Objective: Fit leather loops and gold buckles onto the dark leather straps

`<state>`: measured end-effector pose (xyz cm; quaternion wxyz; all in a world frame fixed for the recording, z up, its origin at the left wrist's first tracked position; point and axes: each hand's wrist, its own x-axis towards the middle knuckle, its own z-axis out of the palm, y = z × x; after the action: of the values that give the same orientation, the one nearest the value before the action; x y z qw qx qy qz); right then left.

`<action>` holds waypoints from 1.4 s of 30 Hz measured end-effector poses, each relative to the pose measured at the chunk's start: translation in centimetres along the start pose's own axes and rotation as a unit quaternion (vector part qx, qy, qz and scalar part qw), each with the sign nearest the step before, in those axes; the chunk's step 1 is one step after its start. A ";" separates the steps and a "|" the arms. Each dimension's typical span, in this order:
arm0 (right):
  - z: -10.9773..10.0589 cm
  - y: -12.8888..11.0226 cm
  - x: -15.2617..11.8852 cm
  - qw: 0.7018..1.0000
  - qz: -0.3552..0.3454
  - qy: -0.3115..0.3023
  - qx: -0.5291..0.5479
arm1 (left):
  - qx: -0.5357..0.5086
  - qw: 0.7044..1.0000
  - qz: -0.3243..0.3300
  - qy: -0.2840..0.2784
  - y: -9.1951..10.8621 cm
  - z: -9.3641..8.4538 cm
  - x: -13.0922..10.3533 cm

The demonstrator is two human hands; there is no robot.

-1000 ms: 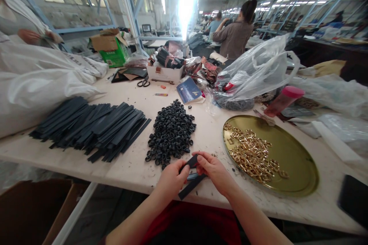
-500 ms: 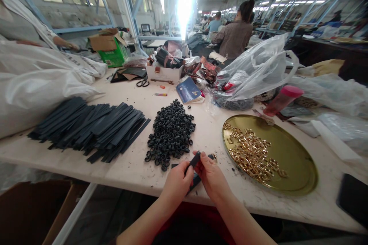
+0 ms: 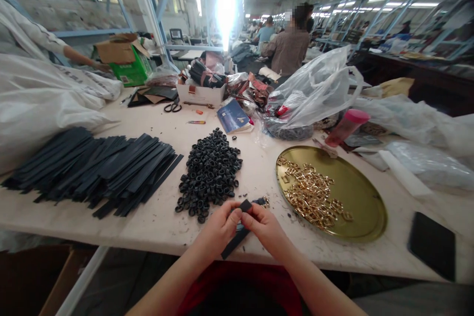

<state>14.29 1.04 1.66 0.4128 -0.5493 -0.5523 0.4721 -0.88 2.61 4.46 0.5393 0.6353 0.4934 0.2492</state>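
Near the table's front edge, my left hand (image 3: pixel 221 224) and my right hand (image 3: pixel 263 225) pinch a dark strap (image 3: pixel 245 205) between thumbs and fingers. Its upper end bends over between the fingertips, and a longer flat length (image 3: pixel 235 243) hangs below them; whether both are one piece I cannot tell. Just beyond my right fingers lies a small gold buckle (image 3: pixel 265 201) beside dark material. A heap of small black loops (image 3: pixel 211 173) sits ahead of my left hand. To the right, a round gold tray (image 3: pixel 365 197) carries many gold buckles (image 3: pixel 311 195).
Flat dark strips (image 3: pixel 107 168) are piled at the left, next to a white sack (image 3: pixel 48 98). A phone-like black slab (image 3: pixel 432 244) lies at the right. Farther back are scissors (image 3: pixel 173 105), a blue booklet (image 3: pixel 234 116), a pink-lidded bottle (image 3: pixel 347 127) and a plastic bag (image 3: pixel 311 94). A co-worker's arm (image 3: pixel 79 55) reaches in at left.
My hands have turned the strap, so its upper end now folds between my fingertips and its lower length shows below. The camera view has shifted slightly. The co-worker's arm has moved toward the green box.
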 end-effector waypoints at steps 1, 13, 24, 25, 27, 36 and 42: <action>-1.4 0.3 0.6 0.996 -0.007 -0.001 -0.087 | -0.003 1.000 -0.002 -0.005 0.0 -0.2 0.1; -11.6 3.5 8.0 0.926 0.063 0.144 -0.343 | -0.033 0.999 -0.039 -0.009 0.8 0.0 -0.3; -3.7 -3.4 0.8 0.940 0.111 -0.121 0.300 | -0.121 0.992 -0.016 -0.037 2.6 0.1 0.9; -3.0 -3.7 0.3 0.922 0.122 -0.132 0.341 | -0.127 0.991 -0.017 -0.043 2.6 0.2 0.8; -1.9 -3.8 -0.3 0.909 0.128 -0.136 0.374 | -0.145 0.988 -0.023 -0.056 2.4 0.2 0.4; -1.1 -3.6 -1.0 0.962 0.068 -0.126 0.234 | -0.210 0.969 -0.061 -0.114 2.2 -0.2 -1.0; -0.8 -3.2 -1.1 0.999 0.008 -0.050 0.009 | 0.016 1.000 -0.016 0.000 1.5 0.1 -0.7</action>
<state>14.47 0.11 5.04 0.3863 -0.5254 -0.5635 0.5072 -0.55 2.07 5.97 0.5328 0.6357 0.5079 0.2325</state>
